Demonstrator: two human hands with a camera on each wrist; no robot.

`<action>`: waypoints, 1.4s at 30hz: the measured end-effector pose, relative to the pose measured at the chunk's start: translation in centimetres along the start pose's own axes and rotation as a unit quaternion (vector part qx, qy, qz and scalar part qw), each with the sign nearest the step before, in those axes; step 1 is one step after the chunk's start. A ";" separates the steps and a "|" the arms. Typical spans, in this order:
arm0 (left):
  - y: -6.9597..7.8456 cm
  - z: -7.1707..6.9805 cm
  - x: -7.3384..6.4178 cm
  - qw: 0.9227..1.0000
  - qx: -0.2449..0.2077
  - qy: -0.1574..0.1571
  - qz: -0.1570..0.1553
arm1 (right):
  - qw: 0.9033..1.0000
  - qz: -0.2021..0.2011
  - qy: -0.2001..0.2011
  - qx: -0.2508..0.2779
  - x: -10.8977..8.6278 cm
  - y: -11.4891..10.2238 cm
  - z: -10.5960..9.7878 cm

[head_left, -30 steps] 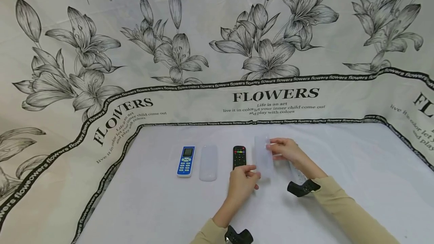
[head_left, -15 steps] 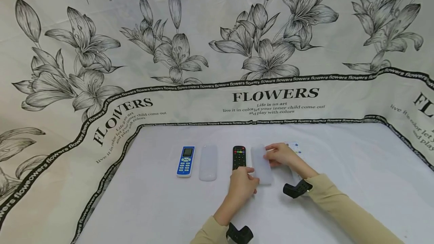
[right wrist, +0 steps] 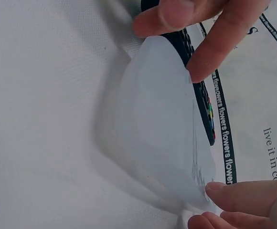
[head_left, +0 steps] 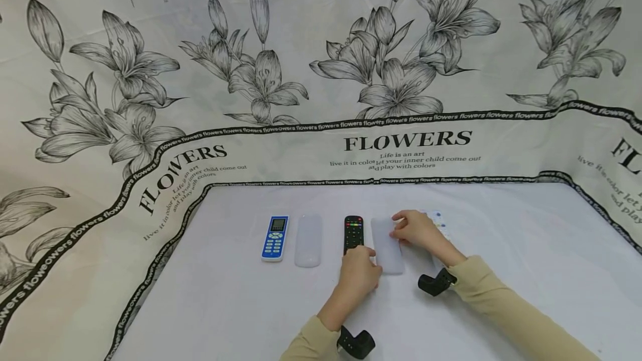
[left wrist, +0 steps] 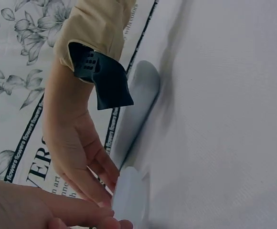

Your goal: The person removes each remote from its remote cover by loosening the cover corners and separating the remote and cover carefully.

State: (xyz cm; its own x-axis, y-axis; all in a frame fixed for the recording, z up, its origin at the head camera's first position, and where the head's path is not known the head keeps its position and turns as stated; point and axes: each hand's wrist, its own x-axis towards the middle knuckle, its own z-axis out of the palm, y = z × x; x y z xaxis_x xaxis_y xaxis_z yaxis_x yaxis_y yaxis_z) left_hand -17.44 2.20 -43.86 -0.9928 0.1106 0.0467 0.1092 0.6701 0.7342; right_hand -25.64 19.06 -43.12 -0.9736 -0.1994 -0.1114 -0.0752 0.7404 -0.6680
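A translucent remote-control cover [head_left: 387, 252] lies on the white cloth between both hands. My left hand [head_left: 358, 272] holds its lower left corner with thumb and fingers, partly covering the lower end of a black remote control [head_left: 354, 230]. At the cover's upper right edge, my right hand [head_left: 421, 230] pinches it. The right wrist view shows the cover [right wrist: 157, 114] close up, with right-hand fingers [right wrist: 236, 195] at one end and left-hand fingers [right wrist: 219, 43] at the other. In the left wrist view the cover [left wrist: 129, 195] is only partly visible.
To the left lie a blue and white remote control [head_left: 275, 238] and another translucent cover [head_left: 308, 241]. A white remote control with blue buttons [head_left: 439, 220] is half hidden behind the right hand. A floral cloth wall [head_left: 281, 155] rises behind the table.
The cover has come down from a raised, tilted position to lie on the cloth. My right hand has lowered with it and shifted slightly left; the left hand has barely moved.
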 end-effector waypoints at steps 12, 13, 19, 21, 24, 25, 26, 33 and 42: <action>3.2 -1.2 0.3 0.995 0.084 0.004 0.044 | 0.986 -0.121 0.110 -0.036 -1.8 0.1 -1.6; 3.6 -1.3 0.4 0.996 0.082 -0.001 0.047 | 0.981 -0.138 0.127 -0.043 -2.0 0.2 -1.8; 4.9 -0.9 1.5 0.997 0.057 -0.019 0.043 | 0.955 -0.201 0.212 -0.058 -3.2 1.6 -3.0; 5.1 -0.6 2.0 0.998 0.040 -0.023 0.045 | 0.948 -0.210 0.231 -0.062 -3.4 2.3 -3.4; 5.4 0.1 2.9 0.998 -0.003 -0.039 0.045 | 0.944 -0.209 0.246 -0.072 -3.8 3.4 -4.1; 5.5 0.3 3.2 0.998 -0.020 -0.045 0.041 | 0.944 -0.205 0.247 -0.076 -4.0 3.7 -4.4; 5.6 0.7 3.6 0.997 -0.036 -0.052 0.035 | 0.945 -0.201 0.247 -0.079 -4.1 4.1 -4.7; 6.4 3.2 5.3 0.994 -0.083 -0.071 -0.025 | 0.951 -0.166 0.242 -0.094 -5.0 7.1 -6.5; 7.4 5.1 5.9 0.992 -0.088 -0.079 -0.053 | 0.986 -0.052 0.150 -0.051 -5.5 8.8 -6.7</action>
State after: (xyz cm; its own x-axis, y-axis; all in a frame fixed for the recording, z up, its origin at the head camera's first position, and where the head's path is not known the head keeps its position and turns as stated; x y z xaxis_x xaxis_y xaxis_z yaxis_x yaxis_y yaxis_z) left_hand -22.28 11.55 -41.61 -0.9765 0.1690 -0.1340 -0.0202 0.5469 0.8369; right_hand -22.36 30.96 -43.42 -0.9783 -0.0907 0.1863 -0.1846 0.7898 -0.5850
